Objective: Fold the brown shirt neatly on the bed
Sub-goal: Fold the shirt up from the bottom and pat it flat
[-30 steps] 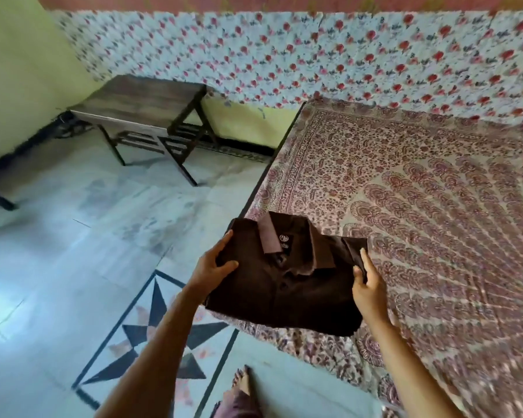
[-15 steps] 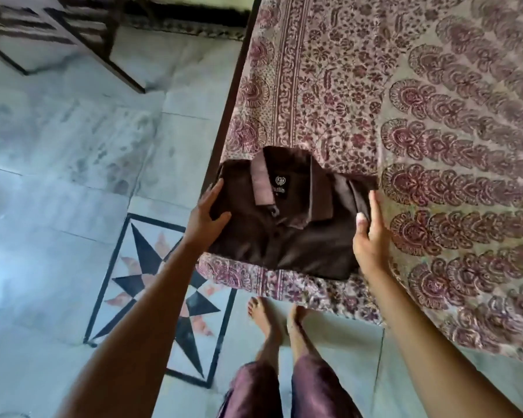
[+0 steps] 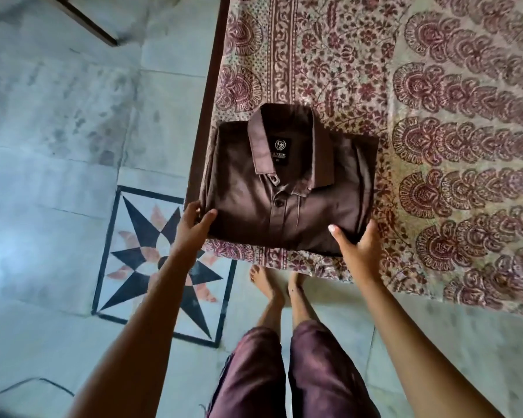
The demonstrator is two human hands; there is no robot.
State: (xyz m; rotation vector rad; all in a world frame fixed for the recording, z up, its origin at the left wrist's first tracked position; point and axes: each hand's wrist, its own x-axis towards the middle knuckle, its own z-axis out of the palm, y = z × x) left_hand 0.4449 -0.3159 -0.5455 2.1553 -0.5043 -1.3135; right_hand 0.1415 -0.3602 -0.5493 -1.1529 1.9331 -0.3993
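Note:
The brown shirt (image 3: pixel 287 188) lies folded into a rectangle at the near left corner of the bed (image 3: pixel 435 116), collar up and label showing. My left hand (image 3: pixel 194 224) grips its lower left corner, thumb on top of the fabric. On the lower right corner my right hand (image 3: pixel 357 245) holds the fold, thumb on top and fingers along the right edge. The shirt rests flat on the patterned bedspread.
The bed's dark wooden edge (image 3: pixel 212 86) runs up the left side of the bedspread. Marble floor with a black star inlay (image 3: pixel 163 257) lies to the left. My bare feet (image 3: pixel 281 285) stand at the bed's near edge. A table leg (image 3: pixel 85 22) shows top left.
The shirt came down from being held in the air onto the bed's corner. My hands slid from its sides toward its lower corners. My head tipped downward.

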